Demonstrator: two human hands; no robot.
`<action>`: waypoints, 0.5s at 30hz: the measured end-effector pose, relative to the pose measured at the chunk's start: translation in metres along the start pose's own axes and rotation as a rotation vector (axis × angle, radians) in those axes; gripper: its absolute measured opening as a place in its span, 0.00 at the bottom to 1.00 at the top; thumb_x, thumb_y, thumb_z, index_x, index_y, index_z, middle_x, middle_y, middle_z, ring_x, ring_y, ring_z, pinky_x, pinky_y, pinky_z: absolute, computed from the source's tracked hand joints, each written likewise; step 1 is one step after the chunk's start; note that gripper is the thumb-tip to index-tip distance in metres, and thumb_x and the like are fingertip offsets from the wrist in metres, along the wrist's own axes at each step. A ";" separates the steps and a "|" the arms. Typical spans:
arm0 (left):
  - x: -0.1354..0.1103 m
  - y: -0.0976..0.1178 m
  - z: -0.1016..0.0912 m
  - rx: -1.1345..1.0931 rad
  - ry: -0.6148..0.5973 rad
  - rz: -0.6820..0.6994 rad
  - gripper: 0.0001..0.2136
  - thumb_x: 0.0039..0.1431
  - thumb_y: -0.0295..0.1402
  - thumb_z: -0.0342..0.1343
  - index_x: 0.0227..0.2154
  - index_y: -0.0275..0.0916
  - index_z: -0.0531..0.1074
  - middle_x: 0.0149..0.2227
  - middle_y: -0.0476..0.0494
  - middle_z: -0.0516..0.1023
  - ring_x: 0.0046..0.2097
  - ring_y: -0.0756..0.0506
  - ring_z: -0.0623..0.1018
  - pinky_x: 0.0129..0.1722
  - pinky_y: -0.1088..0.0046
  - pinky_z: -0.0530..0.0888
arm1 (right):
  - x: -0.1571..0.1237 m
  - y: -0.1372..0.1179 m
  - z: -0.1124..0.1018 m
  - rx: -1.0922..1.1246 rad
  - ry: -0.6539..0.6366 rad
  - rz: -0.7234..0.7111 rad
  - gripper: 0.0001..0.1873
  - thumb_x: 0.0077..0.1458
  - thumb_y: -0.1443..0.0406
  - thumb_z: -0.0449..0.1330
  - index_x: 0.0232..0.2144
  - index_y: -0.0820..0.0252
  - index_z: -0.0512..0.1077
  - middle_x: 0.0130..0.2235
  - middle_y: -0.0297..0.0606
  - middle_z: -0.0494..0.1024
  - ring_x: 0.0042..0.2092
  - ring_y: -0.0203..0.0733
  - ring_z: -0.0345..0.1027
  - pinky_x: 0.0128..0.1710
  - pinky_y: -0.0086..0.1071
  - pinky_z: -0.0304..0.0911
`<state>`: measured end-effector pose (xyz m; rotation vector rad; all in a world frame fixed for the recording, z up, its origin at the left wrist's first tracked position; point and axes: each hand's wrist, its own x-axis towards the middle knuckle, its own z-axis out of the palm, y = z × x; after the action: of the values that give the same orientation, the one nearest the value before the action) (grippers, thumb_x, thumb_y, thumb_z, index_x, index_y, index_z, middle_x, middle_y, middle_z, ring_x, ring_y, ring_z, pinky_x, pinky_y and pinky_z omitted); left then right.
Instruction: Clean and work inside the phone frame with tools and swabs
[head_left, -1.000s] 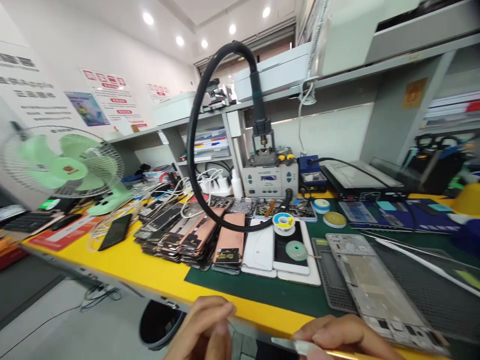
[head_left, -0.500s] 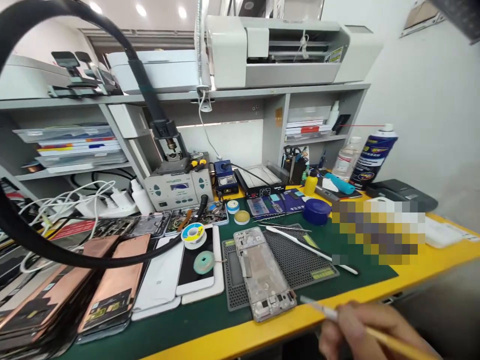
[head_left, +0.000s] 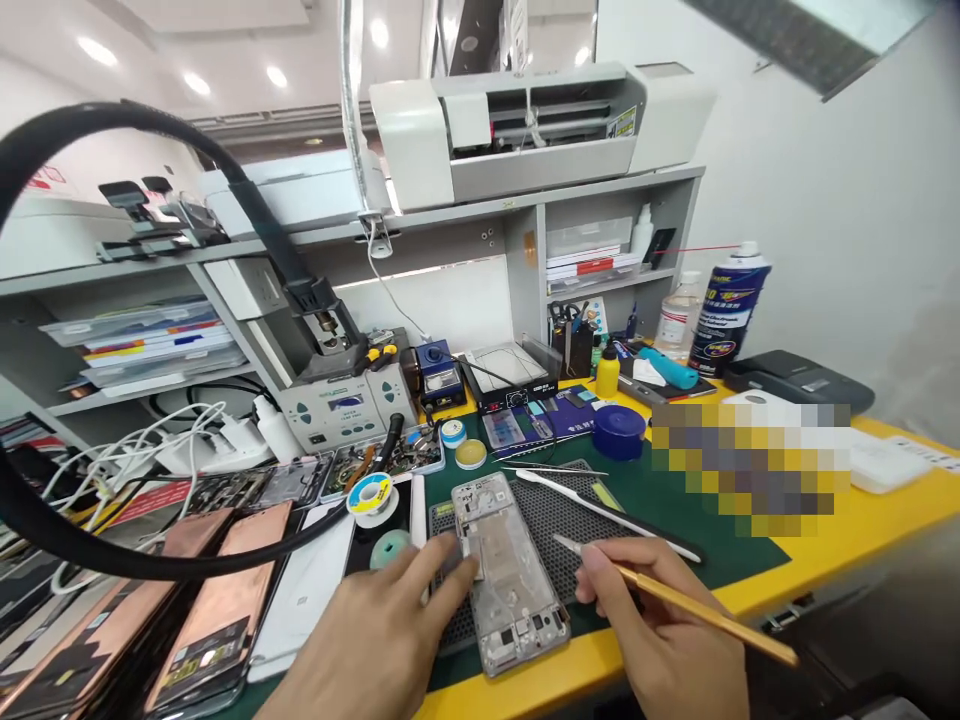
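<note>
A bare grey phone frame (head_left: 517,575) lies on the black perforated mat (head_left: 551,510). My left hand (head_left: 386,620) is over its left side, fingers stretched and apart, the fingertips at the frame's edge; I cannot tell whether they press on it. In my right hand (head_left: 645,610), just right of the frame, is a slim gold-handled craft knife (head_left: 705,610), gripped like a pen with its pale pointed tip toward the frame. Behind that hand a white-and-black brush-like tool (head_left: 600,510) rests across the mat, with thin tweezers (head_left: 555,468) beyond it.
Copper-backed phone screens (head_left: 225,590) and a white phone back (head_left: 307,590) lie to the left, with a solder spool (head_left: 373,497) nearby. A hot-air station (head_left: 345,410), a purple round container (head_left: 619,430) and a spray can (head_left: 727,315) stand behind. A black hose (head_left: 187,567) loops at left.
My left hand has come into view and reached the left side of the phone frame. My right hand has moved up and left with the knife. The view has shifted slightly.
</note>
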<state>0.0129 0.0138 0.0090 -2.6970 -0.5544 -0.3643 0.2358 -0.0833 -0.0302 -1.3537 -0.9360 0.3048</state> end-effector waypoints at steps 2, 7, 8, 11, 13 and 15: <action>0.015 -0.005 -0.002 0.046 -0.078 0.050 0.25 0.57 0.16 0.44 0.54 0.38 0.72 0.54 0.35 0.78 0.41 0.34 0.83 0.26 0.59 0.82 | 0.001 0.001 -0.001 0.014 -0.009 -0.006 0.12 0.62 0.54 0.63 0.33 0.55 0.76 0.28 0.35 0.78 0.30 0.41 0.75 0.32 0.28 0.68; 0.019 -0.011 -0.007 0.125 -0.138 0.163 0.21 0.60 0.16 0.44 0.50 0.36 0.75 0.52 0.37 0.79 0.41 0.37 0.81 0.29 0.61 0.83 | 0.003 0.003 -0.001 0.051 -0.054 -0.020 0.15 0.63 0.52 0.60 0.32 0.55 0.76 0.25 0.35 0.77 0.27 0.41 0.73 0.28 0.28 0.67; 0.017 -0.013 -0.007 0.136 -0.136 0.165 0.22 0.60 0.16 0.43 0.51 0.36 0.75 0.52 0.38 0.80 0.42 0.37 0.81 0.32 0.61 0.83 | 0.003 0.003 0.000 0.064 -0.055 -0.024 0.16 0.63 0.51 0.60 0.32 0.56 0.76 0.24 0.35 0.77 0.27 0.41 0.73 0.28 0.28 0.67; 0.017 -0.017 -0.011 0.159 -0.150 0.170 0.26 0.59 0.15 0.44 0.56 0.38 0.72 0.57 0.37 0.77 0.46 0.36 0.81 0.39 0.57 0.84 | 0.004 0.003 0.001 0.107 -0.046 -0.026 0.18 0.63 0.50 0.59 0.31 0.57 0.76 0.24 0.36 0.77 0.26 0.42 0.74 0.27 0.28 0.68; 0.023 -0.016 -0.014 0.164 -0.167 0.194 0.29 0.57 0.15 0.45 0.59 0.40 0.70 0.60 0.37 0.75 0.47 0.34 0.81 0.39 0.55 0.84 | 0.004 0.005 0.003 0.135 -0.033 -0.021 0.19 0.63 0.49 0.59 0.30 0.57 0.75 0.23 0.36 0.77 0.25 0.41 0.74 0.26 0.27 0.68; 0.031 -0.015 -0.018 0.145 -0.176 0.243 0.29 0.56 0.15 0.46 0.58 0.41 0.71 0.60 0.39 0.75 0.47 0.33 0.81 0.38 0.55 0.84 | 0.004 0.007 0.006 0.152 -0.014 -0.022 0.20 0.63 0.49 0.59 0.30 0.57 0.75 0.22 0.36 0.77 0.24 0.41 0.73 0.24 0.26 0.67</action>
<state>0.0316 0.0298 0.0393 -2.6297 -0.2823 -0.0199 0.2364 -0.0751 -0.0359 -1.2028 -0.9205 0.3623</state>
